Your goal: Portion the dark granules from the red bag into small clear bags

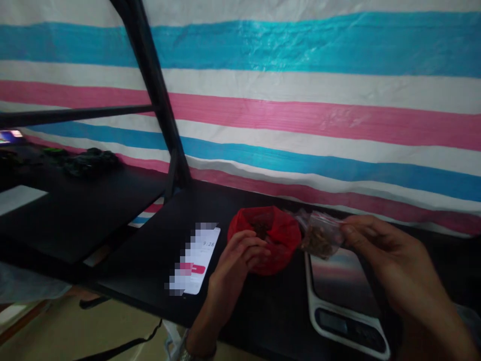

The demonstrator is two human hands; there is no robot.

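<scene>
In my right hand (pixel 391 260), thumb and fingers pinch the top edge of a small clear zip bag (pixel 322 238) filled with brown, dried-looking pieces. It hangs over the far end of a white kitchen scale (pixel 343 281) with a metal plate. My left hand (pixel 240 258) reaches over the near rim of an open red plastic bag (pixel 283 225), fingers slightly bent and apart. Dark brown bits (pixel 259 229) lie inside the red bag, just beyond these fingers. The left thumb is hidden.
A lit phone (pixel 197 260) lies left of my left hand on the black table (pixel 150 263). A dark metal frame post (pixel 160 100) rises at the back left. Behind hangs a striped plastic sheet (pixel 319 118). Further clear plastic (pixel 299 215) lies behind the zip bag.
</scene>
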